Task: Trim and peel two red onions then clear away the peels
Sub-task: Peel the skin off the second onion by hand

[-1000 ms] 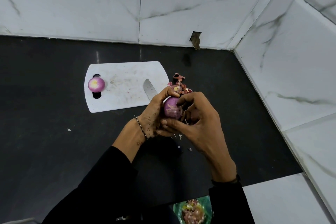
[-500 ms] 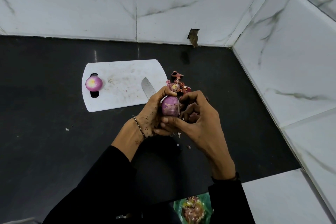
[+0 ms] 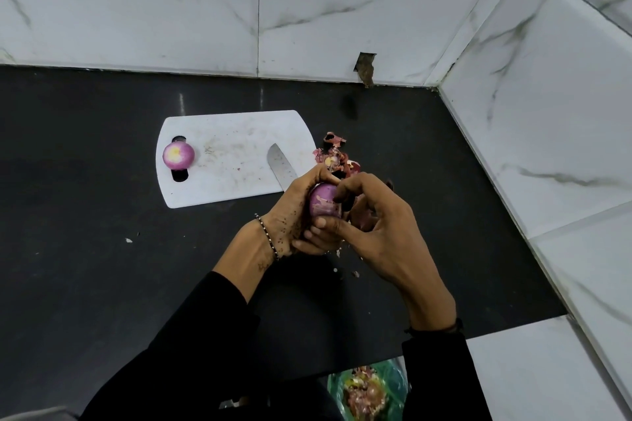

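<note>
We see both hands over the black counter [image 3: 102, 267], just right of the white cutting board [image 3: 232, 147]. The left hand [image 3: 290, 215] has its fingers curled round a red onion [image 3: 323, 203], and the right hand [image 3: 383, 232] pinches that same onion between bent forefinger and thumb. A peeled onion [image 3: 178, 155] sits at the board's left end, a knife blade [image 3: 280, 164] lies on its right part, and a heap of peels [image 3: 333, 154] lies just beyond the hands.

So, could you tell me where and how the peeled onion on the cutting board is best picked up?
Probably best to take the peeled onion by its rounded sides, with fingers coming down from above. It sits alone over the handle slot at the left end of the cutting board, a trimmed end facing up.
</note>
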